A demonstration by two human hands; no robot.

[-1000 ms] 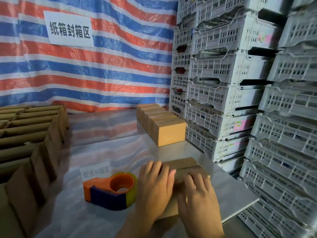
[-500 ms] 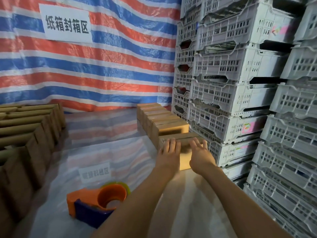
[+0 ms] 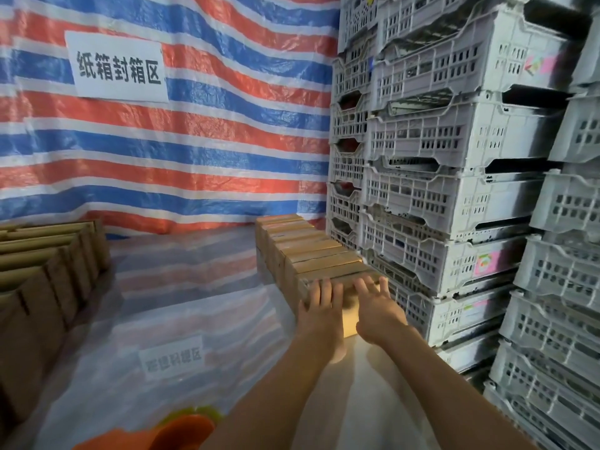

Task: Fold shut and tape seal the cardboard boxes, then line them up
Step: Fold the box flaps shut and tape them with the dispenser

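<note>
- Hands first: I see both bare hands reaching forward onto one small brown cardboard box [image 3: 350,320] at the far right of the table.
- My left hand [image 3: 319,306] lies flat against the box's near face towards its left corner. Its fingers [image 3: 324,287] are straight and close together, laid over the top edge.
- My right hand [image 3: 376,308] rests on the right part of the same face. Its fingers [image 3: 364,285] are spread and extended over the top, and neither hand curls round anything.
- The box sits between and under the two palms, and only a strip of its lit front shows in the gap between them.
- It stands at the near end of a row of sealed brown cardboard boxes [image 3: 302,243], touching the next one in line; the row runs back towards the red, white and blue striped tarp wall [image 3: 201,151].
- Just right of the row stand stacked grey slotted plastic crates [image 3: 454,151].
- The table's clear plastic sheet cover [image 3: 194,287] carries a blurred white label [image 3: 170,355] beneath it.
- An orange plastic tape dispenser [image 3: 185,431] lies at the bottom edge, well apart from both hands.
- Open brown cardboard boxes [image 3: 48,267] line the left side.
- A white paper sign with black characters [image 3: 117,67] hangs on the tarp.
</note>
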